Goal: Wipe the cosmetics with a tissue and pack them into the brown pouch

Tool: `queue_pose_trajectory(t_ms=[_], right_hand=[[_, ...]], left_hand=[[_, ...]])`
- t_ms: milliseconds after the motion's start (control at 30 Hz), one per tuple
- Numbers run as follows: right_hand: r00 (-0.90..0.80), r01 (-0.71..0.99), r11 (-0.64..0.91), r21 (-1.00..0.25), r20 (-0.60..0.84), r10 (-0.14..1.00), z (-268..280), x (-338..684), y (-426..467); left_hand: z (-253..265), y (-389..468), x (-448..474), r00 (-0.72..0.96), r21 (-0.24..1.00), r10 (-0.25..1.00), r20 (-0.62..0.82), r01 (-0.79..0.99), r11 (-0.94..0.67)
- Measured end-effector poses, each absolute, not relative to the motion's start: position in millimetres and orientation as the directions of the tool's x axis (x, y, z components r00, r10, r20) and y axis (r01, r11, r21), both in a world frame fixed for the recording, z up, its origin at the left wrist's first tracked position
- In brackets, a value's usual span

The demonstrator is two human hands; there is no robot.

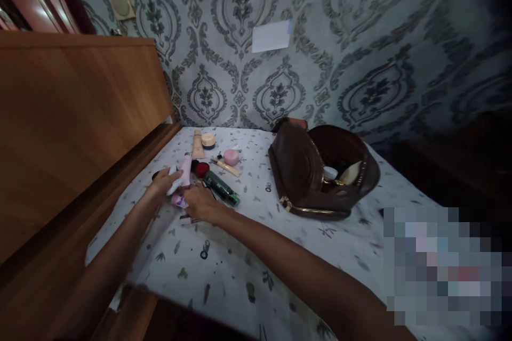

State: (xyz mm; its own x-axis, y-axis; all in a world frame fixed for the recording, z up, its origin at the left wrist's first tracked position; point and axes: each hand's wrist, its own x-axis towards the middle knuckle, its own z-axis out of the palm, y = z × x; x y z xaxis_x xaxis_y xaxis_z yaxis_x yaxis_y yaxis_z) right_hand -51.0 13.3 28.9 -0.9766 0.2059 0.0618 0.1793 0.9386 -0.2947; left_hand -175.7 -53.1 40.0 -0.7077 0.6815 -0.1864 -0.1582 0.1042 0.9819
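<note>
My left hand (160,183) is closed around a small white item (175,181), whose exact kind I cannot make out. Just past it lies a pale pink tube (186,169). My right hand (202,203) reaches in from the right, fingers bent down over a small purple item (180,201); its fingertips are partly hidden. Beside the right hand, a dark green bottle (222,189) lies on its side, near a round red container (202,169). Farther back are a makeup brush (226,167), a pink jar (231,157), a beige tube (198,145) and a cream-lidded jar (208,140).
An open brown bag (298,170) with a gold zipper stands on the right of the patterned white sheet (248,256), with a white-capped item (330,172) inside. A wooden panel (80,112) borders the left side. Patterned wallpaper (240,80) rises behind.
</note>
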Motion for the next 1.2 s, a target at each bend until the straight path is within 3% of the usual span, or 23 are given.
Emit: queue_pose_trajectory(t_ms=[133, 267, 367, 500, 600, 667, 733, 767, 833, 933, 1033, 1100, 1200], right_hand=[[-0.963, 0.181, 0.921, -0.346, 0.127, 0.237, 20.8, -41.2, 19.6], [-0.885, 0.018, 0.823, -0.567, 0.375, 0.277, 9.5, -25.0, 25.4], [-0.800, -0.059, 0.736, -0.674, 0.473, 0.369, 6.2, -11.0, 29.6], [-0.716, -0.193, 0.421, -0.886, 0.420, 0.557, 11.3, 7.7, 33.8], [-0.694, -0.316, 0.129, -0.940, 0.321, 0.644, 16.3, 20.7, 35.2], [-0.697, -0.359, -0.019, -0.933, 0.255, 0.671, 18.4, 29.6, 34.7], [-0.707, -0.362, -0.088, -0.928, 0.212, 0.674, 19.3, 38.5, 32.8], [-0.712, -0.351, -0.079, -0.933, 0.211, 0.669, 19.4, 42.8, 31.4], [-0.718, -0.299, 0.052, -0.953, 0.260, 0.646, 18.8, 51.1, 28.5], [-0.735, -0.130, 0.446, -0.886, 0.388, 0.556, 16.9, 63.4, 25.8], [-0.773, -0.015, 0.720, -0.694, 0.464, 0.431, 14.7, 76.6, 27.3], [-0.795, -0.022, 0.792, -0.610, 0.491, 0.356, 13.6, 85.0, 30.3], [-0.791, -0.092, 0.824, -0.559, 0.544, 0.281, 12.6, 95.8, 35.0]], left_hand=[[35.1, -50.8, -178.4, -0.731, 0.989, 0.667, -0.144, -0.085, 0.120], [29.5, -51.0, -178.1, -0.756, 0.984, 0.647, -0.099, 0.021, 0.175], [23.6, -51.5, -178.1, -0.774, 0.959, 0.630, -0.059, 0.131, 0.251], [21.2, -54.5, -179.7, -0.800, 0.857, 0.599, -0.001, 0.308, 0.414], [31.0, -59.2, -170.0, -0.784, 0.753, 0.618, 0.047, 0.435, 0.494], [43.4, -62.0, -153.9, -0.759, 0.653, 0.640, 0.121, 0.547, 0.524], [57.9, -63.2, -132.2, -0.667, 0.421, 0.695, 0.268, 0.730, 0.539], [65.0, -62.9, -120.5, -0.572, 0.377, 0.756, 0.319, 0.808, 0.452], [76.8, -60.5, -98.2, -0.356, 0.407, 0.838, 0.413, 0.896, 0.180], [84.8, -53.4, -72.6, -0.188, 0.501, 0.915, 0.358, 0.865, -0.019], [82.8, -47.1, -59.1, -0.152, 0.668, 0.974, 0.168, 0.744, 0.001], [79.7, -45.4, -54.4, -0.201, 0.787, 0.978, 0.046, 0.610, 0.088], [76.3, -45.3, -48.2, -0.414, 0.885, 0.898, -0.149, 0.348, 0.308]])
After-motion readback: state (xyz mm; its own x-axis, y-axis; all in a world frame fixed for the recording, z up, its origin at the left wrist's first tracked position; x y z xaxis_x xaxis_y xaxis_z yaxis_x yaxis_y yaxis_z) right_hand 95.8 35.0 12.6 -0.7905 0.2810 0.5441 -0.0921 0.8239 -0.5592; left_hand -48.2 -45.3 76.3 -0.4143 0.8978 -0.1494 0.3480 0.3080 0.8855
